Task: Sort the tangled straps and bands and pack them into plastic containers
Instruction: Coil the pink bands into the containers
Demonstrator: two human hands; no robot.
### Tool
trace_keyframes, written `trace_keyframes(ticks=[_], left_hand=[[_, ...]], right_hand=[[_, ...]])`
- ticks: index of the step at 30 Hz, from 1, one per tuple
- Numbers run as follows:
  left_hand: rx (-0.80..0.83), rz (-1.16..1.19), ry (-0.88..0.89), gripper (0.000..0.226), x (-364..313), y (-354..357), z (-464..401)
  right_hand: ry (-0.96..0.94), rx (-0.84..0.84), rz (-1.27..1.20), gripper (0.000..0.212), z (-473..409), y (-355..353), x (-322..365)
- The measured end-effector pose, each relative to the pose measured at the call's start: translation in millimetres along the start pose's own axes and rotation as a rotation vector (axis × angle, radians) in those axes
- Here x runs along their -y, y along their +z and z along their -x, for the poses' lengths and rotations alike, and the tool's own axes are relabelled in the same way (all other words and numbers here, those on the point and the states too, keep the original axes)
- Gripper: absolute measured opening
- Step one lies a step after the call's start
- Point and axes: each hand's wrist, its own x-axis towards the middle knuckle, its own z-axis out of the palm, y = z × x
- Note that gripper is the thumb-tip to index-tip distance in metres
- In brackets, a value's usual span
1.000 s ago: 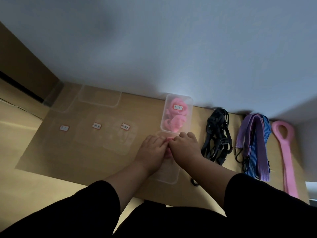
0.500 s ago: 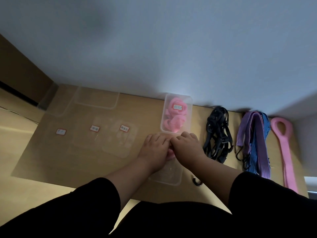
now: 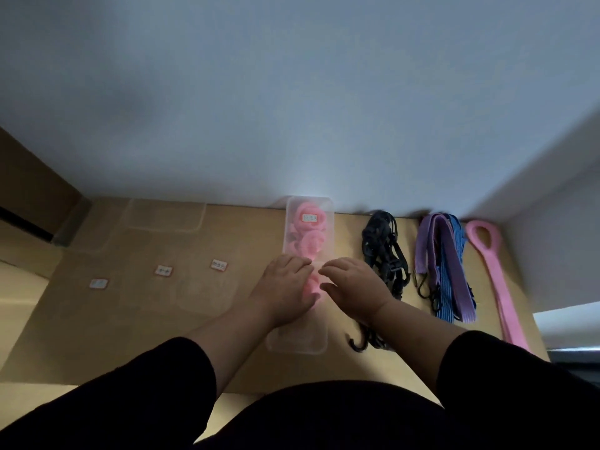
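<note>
A long clear container (image 3: 296, 347) stands in the middle of the table, with several rolled pink bands (image 3: 308, 243) in its far half. My left hand (image 3: 285, 289) lies over the container's middle, its fingers and thumb curled round one more pink roll (image 3: 312, 286). Just right of that roll, slightly apart from it, my right hand (image 3: 355, 287) hovers with relaxed, loosely bent fingers and holds nothing. Right of the container lie a black hooked cord bundle (image 3: 383, 251), purple and blue striped straps (image 3: 444, 264), and a long pink loop strap (image 3: 493, 274).
Clear empty containers or lids (image 3: 165, 216) (image 3: 207, 292) lie to the left, with three small white labels (image 3: 219, 264) (image 3: 163, 270) (image 3: 98, 283). A pale wall rises right behind the table. The table's right edge runs just past the pink strap.
My hands were pressed together over the pink roll. Now my right hand has drawn away to the right, while my left hand stays on the roll.
</note>
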Motion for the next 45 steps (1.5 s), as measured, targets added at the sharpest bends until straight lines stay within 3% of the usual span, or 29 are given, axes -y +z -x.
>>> trace_keyframes(ticks=[13,32,42,45], left_hand=[[0.036,-0.003,0.140,0.064,-68.2,-17.8,-17.9],[0.033,0.036,0.218,0.061,-299.0,43.3,-92.4],[0.340,-0.033,0.352,0.058,-387.9,104.0,-94.8],[0.352,-0.126,0.451,0.041,-393.7,127.9,-87.5]], right_hand=[[0.147,0.029,-0.008,0.037,58.4,-32.1,-31.4],[0.294,0.161,-0.057,0.042,229.9,-112.9,-182.6],[0.412,0.382,-0.078,0.039,324.0,-108.4,-237.8],[0.390,0.410,-0.093,0.037,341.1,-104.3,-241.9]])
